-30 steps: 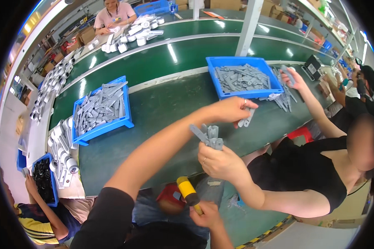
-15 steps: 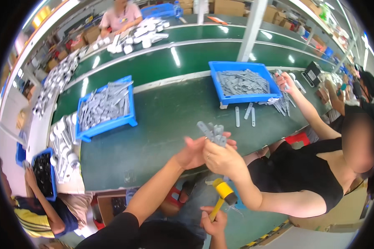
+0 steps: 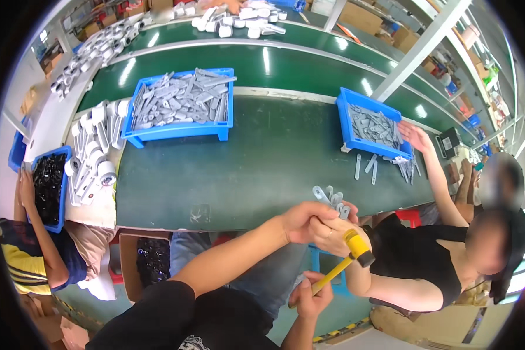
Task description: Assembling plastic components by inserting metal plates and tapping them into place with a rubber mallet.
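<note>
**Two hands meet over the grey strips!**

There's our left hand (image 3: 304, 221), pressed against the co-worker's hand (image 3: 331, 236), and rising out of that clasp, a bunch of flat grey plastic strips (image 3: 335, 202). Are our left fingers clamped on them? We cannot tell. Down below, our right hand (image 3: 313, 296) is closed firmly round a yellow-handled mallet (image 3: 337, 269), its yellow-and-black head up in front of the co-worker's forearm. Beyond, on the green workbench (image 3: 262, 169), three loose strips (image 3: 374, 172) lie near the right blue bin (image 3: 370, 146), where the co-worker's other hand (image 3: 415, 137) reaches the rim. And over left, another blue bin (image 3: 175, 133), heaped with strips!
</note>
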Motion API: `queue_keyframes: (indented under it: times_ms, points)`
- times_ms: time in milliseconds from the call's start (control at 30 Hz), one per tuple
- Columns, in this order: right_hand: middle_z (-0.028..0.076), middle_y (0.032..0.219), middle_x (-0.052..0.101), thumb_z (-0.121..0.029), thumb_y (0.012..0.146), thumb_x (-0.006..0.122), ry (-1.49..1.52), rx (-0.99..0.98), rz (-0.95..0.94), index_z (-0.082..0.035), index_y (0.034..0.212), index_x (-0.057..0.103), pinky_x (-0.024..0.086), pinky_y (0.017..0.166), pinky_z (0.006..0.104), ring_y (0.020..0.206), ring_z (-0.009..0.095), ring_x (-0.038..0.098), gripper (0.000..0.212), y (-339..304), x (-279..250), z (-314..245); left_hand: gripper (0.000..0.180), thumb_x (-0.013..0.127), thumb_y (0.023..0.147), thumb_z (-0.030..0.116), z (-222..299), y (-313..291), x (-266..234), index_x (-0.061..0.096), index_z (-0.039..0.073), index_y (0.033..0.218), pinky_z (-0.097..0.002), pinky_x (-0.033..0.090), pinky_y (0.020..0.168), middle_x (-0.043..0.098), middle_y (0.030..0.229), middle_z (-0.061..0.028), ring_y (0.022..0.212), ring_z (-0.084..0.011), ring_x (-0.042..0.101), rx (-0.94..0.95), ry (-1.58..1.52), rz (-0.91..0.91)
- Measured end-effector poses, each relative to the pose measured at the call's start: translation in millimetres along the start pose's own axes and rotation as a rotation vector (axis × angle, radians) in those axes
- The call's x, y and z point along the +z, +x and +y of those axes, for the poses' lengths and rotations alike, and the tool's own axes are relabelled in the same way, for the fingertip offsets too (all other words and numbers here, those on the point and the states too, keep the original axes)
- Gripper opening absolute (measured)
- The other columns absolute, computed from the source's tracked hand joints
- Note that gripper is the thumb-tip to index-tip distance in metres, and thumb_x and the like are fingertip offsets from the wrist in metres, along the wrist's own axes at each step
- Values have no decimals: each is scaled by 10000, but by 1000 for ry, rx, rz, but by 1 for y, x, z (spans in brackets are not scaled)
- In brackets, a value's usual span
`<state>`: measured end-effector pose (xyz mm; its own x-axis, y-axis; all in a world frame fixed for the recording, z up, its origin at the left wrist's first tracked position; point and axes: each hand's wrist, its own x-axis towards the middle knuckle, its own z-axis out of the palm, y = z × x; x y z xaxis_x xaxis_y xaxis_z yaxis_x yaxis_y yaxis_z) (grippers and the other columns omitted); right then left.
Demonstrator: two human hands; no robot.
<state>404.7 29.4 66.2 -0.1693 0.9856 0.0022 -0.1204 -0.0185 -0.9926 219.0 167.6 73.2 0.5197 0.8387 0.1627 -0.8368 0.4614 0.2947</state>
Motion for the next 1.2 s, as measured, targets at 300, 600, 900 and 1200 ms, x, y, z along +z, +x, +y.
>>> queue_keyframes:
  times_ms: [300,600,900,1200]
  points:
    - [117,756,668,28,937,520,-186,-438,36,78,1122,563,416,400,220,433,94,541,196,49,8,-27,295,582,880,170,-31,1,17,631,30,1134,-516,434,1159,545,1446,-142,1418,-390,479,35,-207,-12]
    - [108,731,662,86,930,495,-237,-454,-11,61,1097,561,402,402,201,435,77,516,181,55,13,-32,321,477,906,187,-29,-4,31,595,60,1176,-492,428,1173,497,1530,-122,1444,-334,465,73,-178,29]
    - [52,602,522,25,997,545,-31,-317,23,39,1089,543,419,388,249,394,115,481,93,47,15,-34,103,542,883,158,-40,15,39,581,112,967,-508,557,990,698,1202,-103,980,-262,689,285,-478,277]
    - [41,579,495,32,912,512,50,-262,-46,48,1072,548,389,372,250,381,117,473,165,66,45,-26,30,571,905,152,13,-36,10,555,140,927,-299,437,585,507,721,20,580,-110,460,428,-437,380]
